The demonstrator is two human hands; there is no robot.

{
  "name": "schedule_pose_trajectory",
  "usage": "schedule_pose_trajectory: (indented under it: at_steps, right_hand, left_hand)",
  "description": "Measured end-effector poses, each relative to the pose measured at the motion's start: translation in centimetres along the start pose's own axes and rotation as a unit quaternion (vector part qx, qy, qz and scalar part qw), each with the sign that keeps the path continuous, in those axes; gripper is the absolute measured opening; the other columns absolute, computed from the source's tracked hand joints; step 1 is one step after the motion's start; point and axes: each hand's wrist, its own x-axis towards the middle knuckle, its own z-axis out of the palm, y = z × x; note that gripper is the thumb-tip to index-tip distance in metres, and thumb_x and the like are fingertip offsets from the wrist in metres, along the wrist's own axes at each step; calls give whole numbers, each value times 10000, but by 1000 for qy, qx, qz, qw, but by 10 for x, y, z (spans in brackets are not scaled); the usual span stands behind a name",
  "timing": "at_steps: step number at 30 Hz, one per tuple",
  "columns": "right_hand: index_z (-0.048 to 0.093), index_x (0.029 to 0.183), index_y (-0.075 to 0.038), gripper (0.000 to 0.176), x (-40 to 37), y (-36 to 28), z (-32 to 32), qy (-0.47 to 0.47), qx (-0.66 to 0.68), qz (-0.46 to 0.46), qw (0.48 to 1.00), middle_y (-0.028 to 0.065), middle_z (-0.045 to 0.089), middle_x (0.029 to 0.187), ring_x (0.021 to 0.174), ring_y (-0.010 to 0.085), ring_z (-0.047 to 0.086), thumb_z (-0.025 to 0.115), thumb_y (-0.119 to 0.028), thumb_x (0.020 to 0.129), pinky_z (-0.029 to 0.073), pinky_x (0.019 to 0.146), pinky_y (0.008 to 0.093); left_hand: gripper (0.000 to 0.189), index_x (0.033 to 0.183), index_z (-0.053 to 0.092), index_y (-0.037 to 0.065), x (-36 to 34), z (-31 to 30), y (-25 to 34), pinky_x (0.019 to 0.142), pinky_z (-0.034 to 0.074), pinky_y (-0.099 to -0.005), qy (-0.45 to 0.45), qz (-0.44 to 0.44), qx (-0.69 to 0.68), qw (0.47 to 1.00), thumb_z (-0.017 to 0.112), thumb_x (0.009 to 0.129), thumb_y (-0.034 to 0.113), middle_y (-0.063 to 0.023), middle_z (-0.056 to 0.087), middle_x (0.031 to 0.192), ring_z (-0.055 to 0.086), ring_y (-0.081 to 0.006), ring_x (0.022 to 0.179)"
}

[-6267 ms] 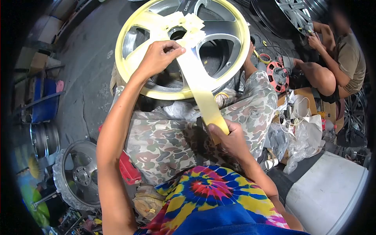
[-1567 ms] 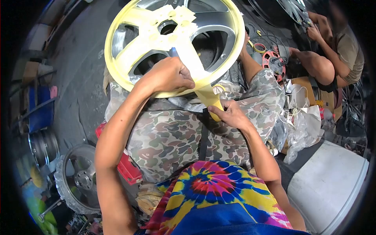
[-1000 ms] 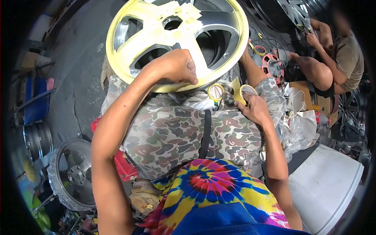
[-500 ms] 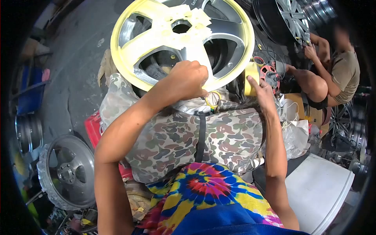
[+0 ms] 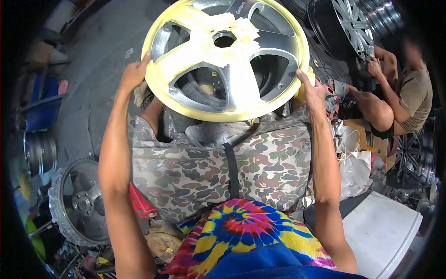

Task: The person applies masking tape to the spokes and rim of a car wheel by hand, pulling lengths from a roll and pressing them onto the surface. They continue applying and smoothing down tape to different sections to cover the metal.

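Lettering, seemingly "Carlsson", marked the wheel, top centre. Arms outstretched, left hand and right hand pinched its rim.

white glare on wheel, dark edges

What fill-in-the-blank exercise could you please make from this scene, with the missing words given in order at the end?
1. The tape on the wheel is pale ____ in colour.
2. The left hand is at the wheel's left edge in the picture, while the right hand is at its ____ edge.
3. The trousers have a ____ pattern.

Missing words: yellow; right; camouflage.
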Motion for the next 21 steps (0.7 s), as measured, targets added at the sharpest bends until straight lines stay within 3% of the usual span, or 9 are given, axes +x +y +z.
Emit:
schedule_pose_trajectory:
  at_steps: [2,3,4,9,12,17,18,20,21]
  right_hand:
    - [724,1189,53,463,2,-1,2,7,-2,5,1000,87,760,1061,911,125,703,827,-300,909,533,821,268]
    - [723,1190,57,463,3,-1,4,22,0,-1,1000,88,762,1054,902,124,703,822,-299,911,531,813,266]
    - [722,1190,62,464,4,-1,5,36,1,-7,999,89,764,1046,893,124,704,818,-297,912,529,805,265]
    - [723,1176,79,472,20,11,1,63,12,-33,997,99,767,1043,892,142,703,818,-295,903,530,808,278]
    - [728,1160,88,490,38,19,-7,82,11,-40,996,115,772,1040,905,165,704,819,-315,897,533,828,299]
    - [738,1117,80,538,46,16,-16,151,-161,-107,969,157,778,989,859,221,710,740,-432,951,541,828,362]
    - [745,1100,68,530,44,17,-19,174,-200,-137,954,162,778,975,844,226,709,719,-445,967,540,823,371]
    - [746,1098,50,452,18,7,-19,206,-119,-145,960,111,760,946,854,148,681,686,-390,1015,532,817,332]
    - [740,1115,51,424,2,0,-21,169,-68,-169,969,101,755,975,882,134,672,687,-359,1021,527,830,323]
  left_hand:
    - [806,985,748,-105,3,19,-4,879,519,-431,-41,-75,-88,992,539,992,673,-300,738,954,713,-365,922]
    - [836,1080,740,-119,-1,18,1,936,506,-413,-51,-76,-106,990,518,996,683,-317,737,1007,720,-349,1033]
    - [836,1080,740,-119,-6,20,7,936,506,-413,-50,-76,-107,990,518,996,683,-317,737,1007,720,-349,1033]
    - [863,1053,735,-147,-17,25,10,922,509,-407,-28,-83,-174,981,499,1006,683,-261,757,989,713,-267,1011]
    - [856,1040,736,-147,-37,31,26,913,511,-400,-22,-91,-201,975,488,1016,672,-259,757,978,715,-260,993]
    - [820,958,745,-119,-47,24,25,883,521,-400,-2,-65,-179,982,471,1028,651,-246,754,907,732,-287,929]
    - [809,914,747,-101,-40,17,20,853,524,-420,-49,-61,-129,989,471,1029,650,-239,739,846,731,-306,875]
    - [800,869,749,-84,-42,2,18,823,528,-440,-94,-61,-78,991,471,1030,648,-231,724,785,729,-325,821]
    - [805,833,738,-77,-51,-7,29,794,523,-463,-11,-25,-49,998,465,1029,654,-227,702,740,715,-344,771]
